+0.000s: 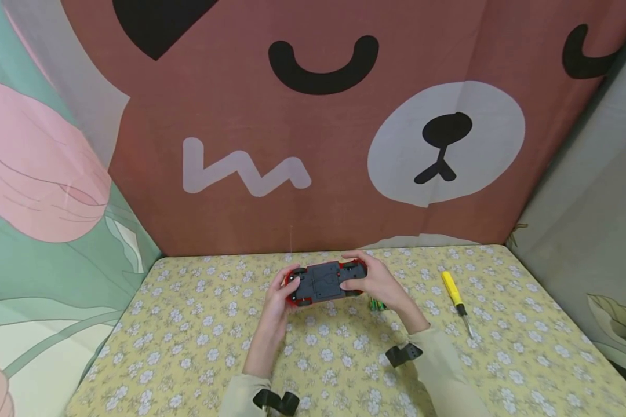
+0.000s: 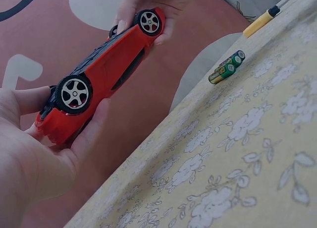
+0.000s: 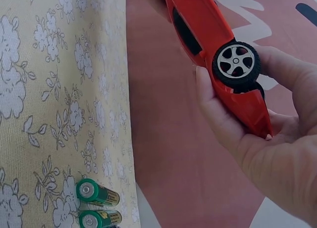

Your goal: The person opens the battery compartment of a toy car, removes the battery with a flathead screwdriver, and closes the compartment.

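A red toy car (image 1: 323, 281) is held above the table, its dark underside turned up toward the head camera. My left hand (image 1: 279, 295) grips one end, thumb on the underside and fingers beneath the body. At the other end my right hand (image 1: 378, 284) holds the car the same way, its thumb on the underside. The left wrist view shows the car's red side (image 2: 106, 69) and silver-spoked wheels. In the right wrist view, a wheel (image 3: 236, 62) sits close to my right hand (image 3: 277, 124).
Several green batteries (image 1: 377, 304) lie on the table near my right hand, partly hidden by it in the head view. A screwdriver (image 1: 454, 292) with a yellow handle lies farther right. A flowered cloth (image 1: 198, 341) covers the table, and a bear-printed curtain (image 1: 334, 214) hangs behind.
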Tool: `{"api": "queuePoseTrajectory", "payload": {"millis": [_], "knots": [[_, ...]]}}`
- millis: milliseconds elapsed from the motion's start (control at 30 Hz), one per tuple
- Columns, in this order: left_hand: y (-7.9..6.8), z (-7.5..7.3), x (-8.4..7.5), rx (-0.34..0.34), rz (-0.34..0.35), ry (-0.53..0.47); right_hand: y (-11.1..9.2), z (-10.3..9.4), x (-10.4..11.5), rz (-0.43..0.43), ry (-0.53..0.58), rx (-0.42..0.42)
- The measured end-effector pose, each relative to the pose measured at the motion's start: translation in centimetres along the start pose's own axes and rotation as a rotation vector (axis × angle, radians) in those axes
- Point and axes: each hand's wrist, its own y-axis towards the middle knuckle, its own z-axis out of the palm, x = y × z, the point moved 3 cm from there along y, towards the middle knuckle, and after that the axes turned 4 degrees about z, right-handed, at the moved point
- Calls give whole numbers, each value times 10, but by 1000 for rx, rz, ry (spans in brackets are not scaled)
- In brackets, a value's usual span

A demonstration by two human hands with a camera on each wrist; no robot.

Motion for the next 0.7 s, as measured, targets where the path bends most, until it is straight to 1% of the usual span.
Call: {"api": "queuePoseTrajectory", "payload": {"millis": [100, 233, 333, 400, 500, 600, 700], "knots": [[0, 0, 1, 0, 11, -32, 0, -1, -2, 13, 16, -18], [-2, 0, 0, 22, 54, -109, 0, -2, -5, 67, 54, -45], [-3, 0, 0, 51, 86, -187, 1, -2, -7, 98, 54, -55], [-4, 0, -1, 59, 95, -247, 1, -2, -7, 106, 46, -58], [-3, 0, 0, 45, 84, -313, 1, -1, -8, 98, 16, -41], [-3, 1, 1, 17, 59, -328, 1, -1, -8, 93, -4, -40], [-3, 2, 3, 18, 35, -341, 1, -2, -7, 70, -16, -63]]}}
